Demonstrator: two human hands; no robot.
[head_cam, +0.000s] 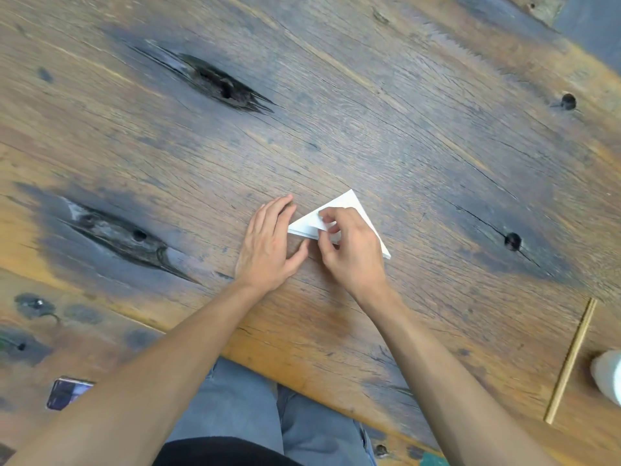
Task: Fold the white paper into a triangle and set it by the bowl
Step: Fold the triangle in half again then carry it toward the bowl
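Note:
The white paper point(353, 205), folded into a triangle, lies on the wooden table point(369, 112) just ahead of me. My right hand point(353, 250) rests on its near part, thumb and fingers pinching a raised flap of the paper. Flat on the wood sits my left hand point(268, 243), fingers spread, its thumb beside the triangle's left tip. No bowl can be seen for certain; only a white rounded object point(610, 376) shows at the right edge.
A thin wooden stick point(571, 359) lies at the near right beside the white object. A phone point(67, 393) rests at the near left edge. The table has dark knots and cracks. My lap in grey trousers shows below the table edge.

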